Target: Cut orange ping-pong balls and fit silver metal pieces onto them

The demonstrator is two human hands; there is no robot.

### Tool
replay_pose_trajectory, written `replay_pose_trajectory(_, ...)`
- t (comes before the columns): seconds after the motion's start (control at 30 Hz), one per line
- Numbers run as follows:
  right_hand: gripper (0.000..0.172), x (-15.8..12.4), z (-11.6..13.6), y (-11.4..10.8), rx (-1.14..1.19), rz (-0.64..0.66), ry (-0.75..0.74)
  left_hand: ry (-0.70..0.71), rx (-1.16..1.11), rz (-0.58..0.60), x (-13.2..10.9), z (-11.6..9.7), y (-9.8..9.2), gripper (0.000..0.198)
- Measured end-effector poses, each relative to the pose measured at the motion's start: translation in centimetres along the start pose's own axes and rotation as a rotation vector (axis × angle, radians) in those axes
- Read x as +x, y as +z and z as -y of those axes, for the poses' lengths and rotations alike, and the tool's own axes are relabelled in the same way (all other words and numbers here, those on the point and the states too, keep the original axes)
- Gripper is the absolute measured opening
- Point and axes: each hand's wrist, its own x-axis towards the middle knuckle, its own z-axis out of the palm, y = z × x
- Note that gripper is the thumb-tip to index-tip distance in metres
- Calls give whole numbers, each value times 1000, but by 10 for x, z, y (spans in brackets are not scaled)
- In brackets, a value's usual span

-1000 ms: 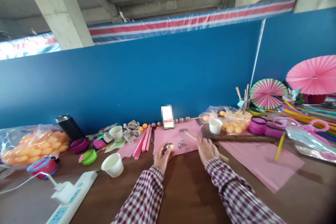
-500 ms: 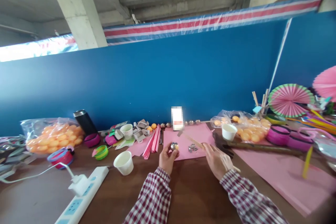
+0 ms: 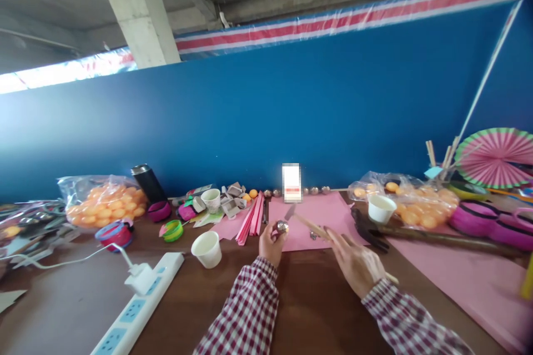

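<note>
My left hand (image 3: 270, 244) is closed round a small ball (image 3: 282, 227) with a shiny metal cap, held up over the near edge of a pink paper sheet (image 3: 320, 213). My right hand (image 3: 353, 263) grips the wooden handle of a small hammer (image 3: 310, 224), whose metal head (image 3: 290, 212) points at the ball. A few small metal caps (image 3: 313, 234) lie on the pink sheet between the hands. Both sleeves are red and white check.
A white paper cup (image 3: 208, 248) and a white power strip (image 3: 137, 302) lie left of my hands. Bags of orange balls (image 3: 100, 205) (image 3: 420, 208), another cup (image 3: 381, 208), a black flask (image 3: 147, 182), pink paper fans (image 3: 495, 156), and a dark stick (image 3: 433, 233) crowd the table by the blue wall.
The view has swung left, so the table's things shift right. My right hand has lifted the hammer so that its head comes near the ball in my left hand.
</note>
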Motion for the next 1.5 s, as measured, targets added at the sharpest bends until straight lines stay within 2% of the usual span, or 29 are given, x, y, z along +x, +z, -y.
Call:
replay_pose_trajectory(0.07, 37, 0, -1, 1, 1, -23, 25, 25, 27, 0, 0, 2, -1, 38)
replay_pose_trajectory(0.17, 36, -1, -1, 3, -35, 41, -38, 34, 48, 62, -1, 3, -1, 37)
replay_pose_trajectory(0.23, 35, -1, 0, 3, -46, 62, -56, 27, 41, 60, -1, 2, 0, 37)
replay_pose_trajectory(0.47, 36, -2, -2, 2, 5, -53, 71, 33, 58, 24, 1, 6, 0, 39)
replay_pose_trajectory(0.67, 34, -1, 4, 0, -22, 27, -61, 8, 32, 34, 3, 11, -1, 36)
replay_pose_trajectory(0.8, 35, -1, 4, -1, -20, -63, 21, -6, 67, -1, 0, 6, 0, 40)
replay_pose_trajectory(0.97, 34, -1, 1, -1, -39, 12, -33, 4, 110, 57, -3, 1, 0, 36)
replay_pose_trajectory(1.1, 35, -1, 2, -1, -6, -64, 22, 30, 120, 3, -2, 2, 0, 41)
replay_pose_trajectory(1.23, 34, -1, 4, 0, -36, 1, -33, 37, 88, 41, -2, 3, 0, 40)
replay_pose_trajectory(1.4, 35, -2, 1, 2, 20, -64, 33, 24, 12, 14, -1, 5, -1, 44)
replay_pose_trajectory(1.5, 34, -1, 0, 3, 12, -20, 4, 1, -61, 25, -1, 7, 0, 42)
